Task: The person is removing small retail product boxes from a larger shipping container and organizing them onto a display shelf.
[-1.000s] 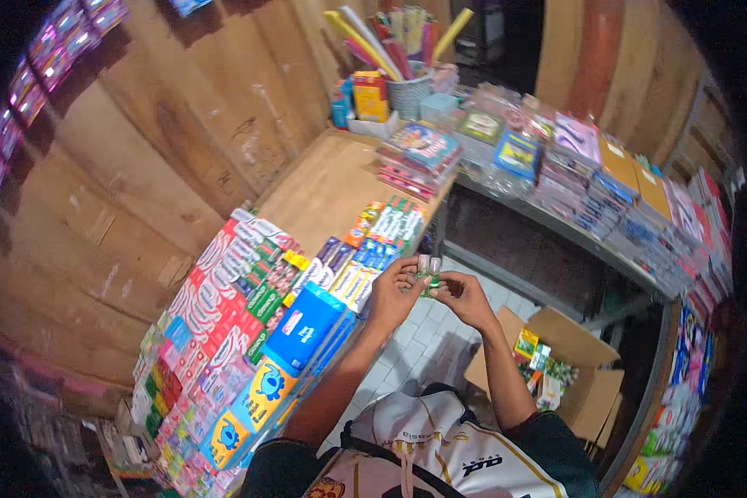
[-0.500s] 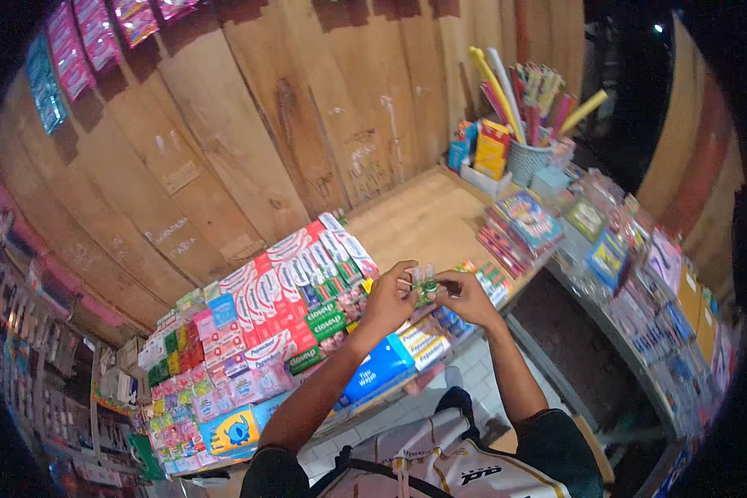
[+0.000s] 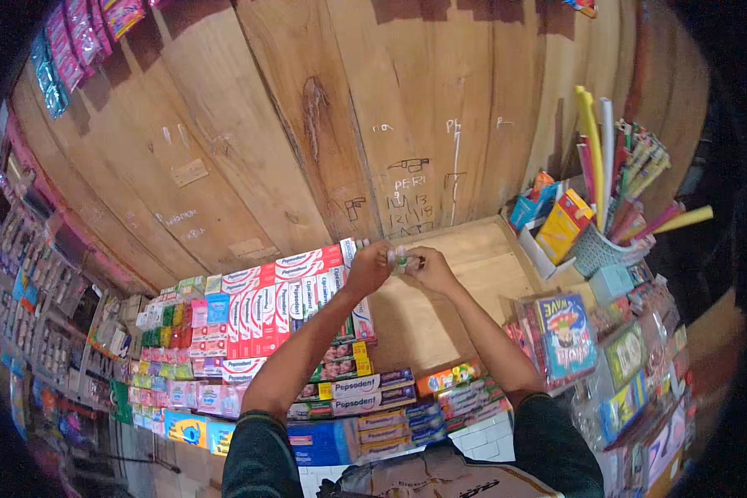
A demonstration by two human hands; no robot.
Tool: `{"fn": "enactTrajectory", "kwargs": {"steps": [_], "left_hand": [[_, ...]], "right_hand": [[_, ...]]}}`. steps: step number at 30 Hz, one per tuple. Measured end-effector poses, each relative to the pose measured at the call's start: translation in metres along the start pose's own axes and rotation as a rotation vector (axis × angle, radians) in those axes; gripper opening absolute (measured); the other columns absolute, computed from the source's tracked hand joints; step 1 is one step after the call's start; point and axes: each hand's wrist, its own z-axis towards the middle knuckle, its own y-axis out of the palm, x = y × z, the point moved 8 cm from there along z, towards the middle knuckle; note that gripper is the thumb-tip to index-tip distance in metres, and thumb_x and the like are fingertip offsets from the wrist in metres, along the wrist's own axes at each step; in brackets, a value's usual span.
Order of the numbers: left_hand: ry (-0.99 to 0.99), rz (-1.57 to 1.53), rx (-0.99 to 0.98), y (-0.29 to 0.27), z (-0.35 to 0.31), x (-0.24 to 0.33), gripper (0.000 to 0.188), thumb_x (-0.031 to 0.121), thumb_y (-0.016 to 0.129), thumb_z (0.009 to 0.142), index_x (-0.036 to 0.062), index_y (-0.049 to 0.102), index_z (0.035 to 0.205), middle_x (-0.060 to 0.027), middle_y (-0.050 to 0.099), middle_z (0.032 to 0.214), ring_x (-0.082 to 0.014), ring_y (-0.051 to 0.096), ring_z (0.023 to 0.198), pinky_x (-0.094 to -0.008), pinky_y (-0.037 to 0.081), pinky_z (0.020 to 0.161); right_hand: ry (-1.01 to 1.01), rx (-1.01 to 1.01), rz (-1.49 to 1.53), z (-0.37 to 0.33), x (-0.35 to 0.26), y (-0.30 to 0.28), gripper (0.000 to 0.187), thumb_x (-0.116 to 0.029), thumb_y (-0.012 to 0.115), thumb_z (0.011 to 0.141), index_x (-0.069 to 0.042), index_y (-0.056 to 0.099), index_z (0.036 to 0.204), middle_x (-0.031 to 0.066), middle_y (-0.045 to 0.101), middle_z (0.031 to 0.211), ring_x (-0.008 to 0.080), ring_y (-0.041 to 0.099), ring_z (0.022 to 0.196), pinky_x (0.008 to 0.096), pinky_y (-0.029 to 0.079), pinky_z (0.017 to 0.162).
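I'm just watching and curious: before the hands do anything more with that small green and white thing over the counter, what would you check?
1. Left hand grips the small green and white item: ok.
2. Right hand grips it too: ok.
3. What the item is: cannot tell, too small.
4. Bare wooden counter beneath the hands: ok.
5. Red and white boxes lie flat in rows beside the left hand: ok.
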Motion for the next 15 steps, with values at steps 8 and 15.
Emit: {"fn": "enactTrajectory", "kwargs": {"steps": [8, 15], "left_hand": [[-0.142, 0.514, 0.042, 0.018, 0.080, -0.095, 0.024, 0.027, 0.068, 0.078, 0.0046, 0.063, 0.084, -0.0181, 0.066, 0.080, -0.0380, 0.064, 0.074, -0.0443, 0.050, 0.068], [-0.191, 0.719, -0.156, 0.033, 0.118, -0.164, 0.025, 0.021, 0.069, 0.072, 0.0097, 0.065, 0.094, -0.0166, 0.067, 0.089, -0.0376, 0.064, 0.084, -0.0455, 0.051, 0.077]], "right_hand": [[0.038, -0.134, -0.154, 0.091, 0.098, 0.018, 0.033, -0.011, 0.076, 0.070, 0.001, 0.066, 0.099, 0.0146, 0.068, 0.087, 0.0231, 0.065, 0.077, 0.0337, 0.051, 0.070], [0.069, -0.146, -0.438, 0.118, 0.189, 0.051, 0.031, -0.015, 0.075, 0.069, -0.006, 0.067, 0.097, 0.0159, 0.067, 0.087, 0.0318, 0.065, 0.082, 0.0411, 0.050, 0.074]]}}
